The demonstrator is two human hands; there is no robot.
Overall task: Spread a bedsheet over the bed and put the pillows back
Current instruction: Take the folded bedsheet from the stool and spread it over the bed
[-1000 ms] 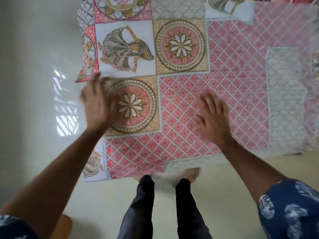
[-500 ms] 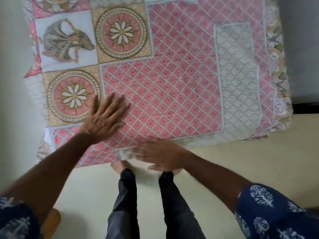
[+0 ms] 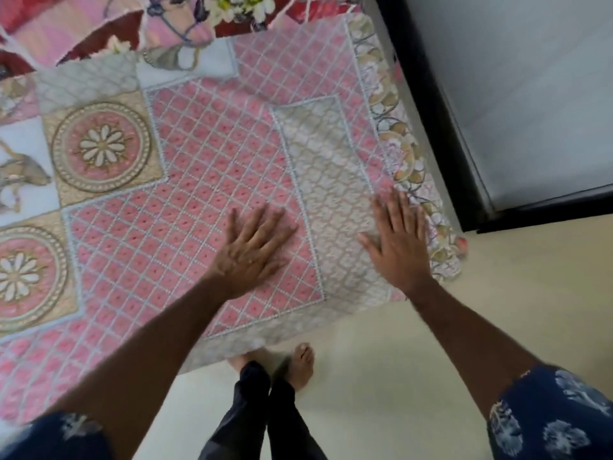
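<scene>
A patterned pink, gold and grey bedsheet (image 3: 205, 167) lies spread over the bed, its near edge hanging at my feet. My left hand (image 3: 252, 247) presses flat on the pink lattice part, fingers straight and spread. Flat on the grey lattice panel near the bed's right corner rests my right hand (image 3: 398, 244), its fingers straight. At the top edge lies red and pink floral fabric (image 3: 99, 24); whether it is a pillow or bedding is unclear.
A black-framed pale panel (image 3: 517, 104) stands close to the bed's right side. Cream floor (image 3: 414, 360) runs along the near edge, where my bare feet (image 3: 298, 363) stand against the bed.
The view has swung right toward the bed's right corner. Both hands have slid rightward across the sheet; the right hand went from the near edge up onto the grey panel.
</scene>
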